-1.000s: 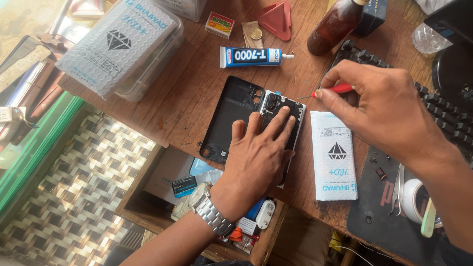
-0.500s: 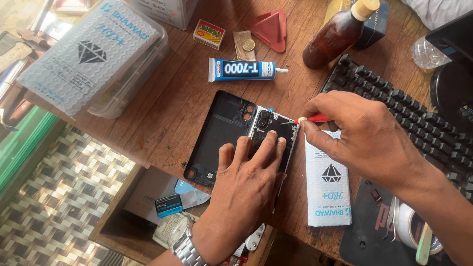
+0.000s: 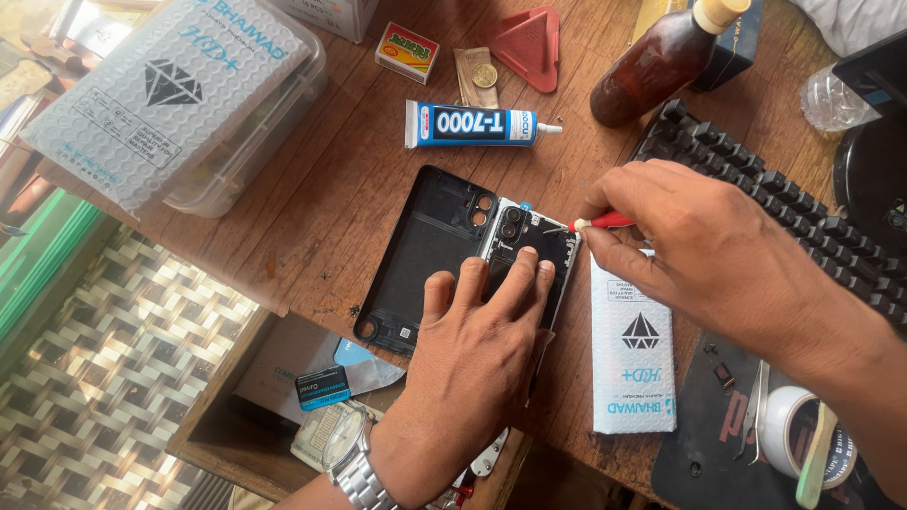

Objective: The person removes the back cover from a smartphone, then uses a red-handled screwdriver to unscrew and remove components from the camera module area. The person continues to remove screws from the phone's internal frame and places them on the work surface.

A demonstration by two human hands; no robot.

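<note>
Comparing with the picture of a second ago, the phone (image 3: 529, 260) is seen in much the same spot on the worktop (image 3: 312, 198), beside its black back cover (image 3: 425, 250); most of the apparent shift is the camera's. The red tool (image 3: 605, 222) has been brought down from above the phone to its upper right edge, so the tip is now judged to be working at that edge.

The left hand (image 3: 472, 359) is laid flat, fingers spread over the phone's lower half, pressing it down; nothing is gripped, the grip being open and flat. A metal watch (image 3: 354, 463) is worn at that wrist. The right hand (image 3: 709, 255) is arched over from the right, its grip closed around the tool between thumb and forefinger, the wrist passing above a white packet (image 3: 635, 378) and near a keyboard (image 3: 784, 198). A glue tube (image 3: 472, 124) lies well apart, above the cover.
</note>
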